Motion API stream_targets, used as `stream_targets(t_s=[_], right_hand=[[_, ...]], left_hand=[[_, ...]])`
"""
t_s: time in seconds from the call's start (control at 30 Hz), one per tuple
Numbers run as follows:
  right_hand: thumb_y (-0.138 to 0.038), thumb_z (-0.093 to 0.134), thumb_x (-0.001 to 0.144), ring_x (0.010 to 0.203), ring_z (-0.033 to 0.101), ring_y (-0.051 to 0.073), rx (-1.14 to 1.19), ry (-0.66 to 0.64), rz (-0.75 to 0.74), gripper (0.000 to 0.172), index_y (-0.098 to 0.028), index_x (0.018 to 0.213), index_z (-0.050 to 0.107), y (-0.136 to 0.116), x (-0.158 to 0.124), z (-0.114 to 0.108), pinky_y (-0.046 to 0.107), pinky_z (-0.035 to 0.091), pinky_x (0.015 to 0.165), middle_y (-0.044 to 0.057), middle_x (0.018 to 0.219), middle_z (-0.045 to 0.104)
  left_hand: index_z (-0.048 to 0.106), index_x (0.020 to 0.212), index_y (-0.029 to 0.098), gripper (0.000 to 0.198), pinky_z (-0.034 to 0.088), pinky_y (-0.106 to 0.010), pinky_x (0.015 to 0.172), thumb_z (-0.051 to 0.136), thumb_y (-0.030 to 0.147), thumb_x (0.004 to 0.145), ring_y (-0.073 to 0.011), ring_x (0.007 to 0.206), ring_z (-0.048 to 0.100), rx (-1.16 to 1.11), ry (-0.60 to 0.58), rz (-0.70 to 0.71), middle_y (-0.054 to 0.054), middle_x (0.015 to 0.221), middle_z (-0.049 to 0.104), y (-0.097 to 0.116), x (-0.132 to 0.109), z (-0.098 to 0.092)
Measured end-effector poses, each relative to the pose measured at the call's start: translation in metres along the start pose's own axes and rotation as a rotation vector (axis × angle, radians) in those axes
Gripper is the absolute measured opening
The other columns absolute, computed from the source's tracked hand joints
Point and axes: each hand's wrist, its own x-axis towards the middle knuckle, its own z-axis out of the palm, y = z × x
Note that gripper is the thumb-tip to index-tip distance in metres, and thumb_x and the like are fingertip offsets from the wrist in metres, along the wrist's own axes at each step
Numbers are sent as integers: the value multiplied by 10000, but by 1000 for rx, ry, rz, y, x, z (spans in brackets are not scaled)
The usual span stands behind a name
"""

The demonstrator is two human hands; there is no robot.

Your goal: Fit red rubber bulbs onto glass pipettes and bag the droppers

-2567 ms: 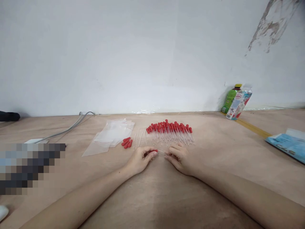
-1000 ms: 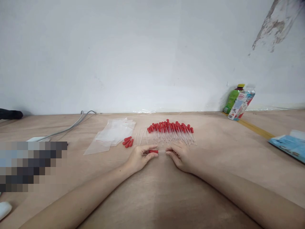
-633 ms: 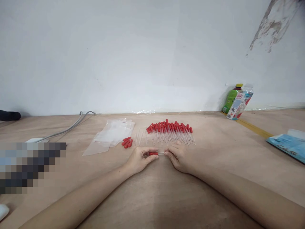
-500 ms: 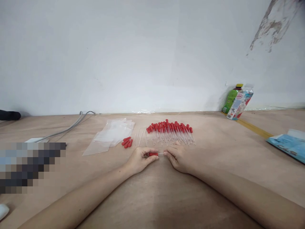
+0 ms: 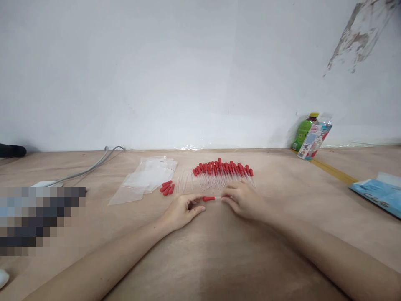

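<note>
Between my right thumb and fingers is the clear tube of a dropper, its red rubber bulb (image 5: 209, 199) pointing left. My right hand (image 5: 242, 200) is closed on that tube. My left hand (image 5: 185, 211) lies just left of the bulb with thumb and fingers apart, holding nothing. Beyond my hands lies a pile of red-bulbed droppers (image 5: 222, 169), tubes toward me. Several loose red bulbs (image 5: 167, 188) rest left of it, with a few bare clear tubes (image 5: 184, 183) in between.
Clear plastic bags (image 5: 147, 173) lie left of the bulbs. A grey cable (image 5: 94, 165) runs along the back left. Bottles (image 5: 308, 136) stand by the wall at right, and a blue packet (image 5: 379, 194) lies at the right edge. A blurred-out object (image 5: 37, 221) is at left.
My left hand has let go of the red bulb and its fingers have opened. My right hand has moved slightly right and away from me, carrying the dropper.
</note>
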Motion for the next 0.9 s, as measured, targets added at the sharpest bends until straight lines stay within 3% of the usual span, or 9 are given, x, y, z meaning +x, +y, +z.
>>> stream_targets(t_s=[0.13,0.23,0.33,0.5,0.77,0.9], right_hand=[[-292,464,796,649,533,124,150,97,348,222,-181,678,617,30,10,-4,233,335,612,15,696,621],[-357,464,764,615,551,128,142,166,671,260,-186,619,596,50,21,-2,218,335,555,11,632,621],[-390,448,751,647,569,165,77,200,815,277,-194,628,600,61,30,1,238,326,537,33,657,633],[-396,443,738,708,582,223,-12,195,904,284,-201,624,614,71,32,8,292,333,594,72,687,643],[-471,436,740,711,572,244,-94,138,891,356,-181,609,595,71,30,13,365,319,699,80,650,624],[-407,416,783,678,554,184,-97,209,730,301,-184,656,573,50,38,14,371,277,767,31,668,620]], left_hand=[[602,1075,213,298,437,-321,888,518,302,803,-188,1014,560,91,-21,130,-41,1106,609,1,0,-3],[609,1065,202,289,417,-332,924,476,301,828,-183,1060,536,92,-65,163,-49,1121,602,1,1,-2],[604,1073,201,295,414,-346,931,467,305,833,-185,1071,528,95,-71,173,-48,1123,601,1,2,-2],[598,1083,192,300,409,-349,936,454,298,843,-180,1084,517,96,-82,195,-57,1115,605,1,2,-2],[599,1084,187,295,406,-343,936,467,280,836,-180,1075,522,86,-80,202,-62,1097,615,1,2,-3],[597,1086,189,297,405,-342,930,459,283,840,-181,1070,524,99,-89,196,-62,1098,614,2,2,-2]])
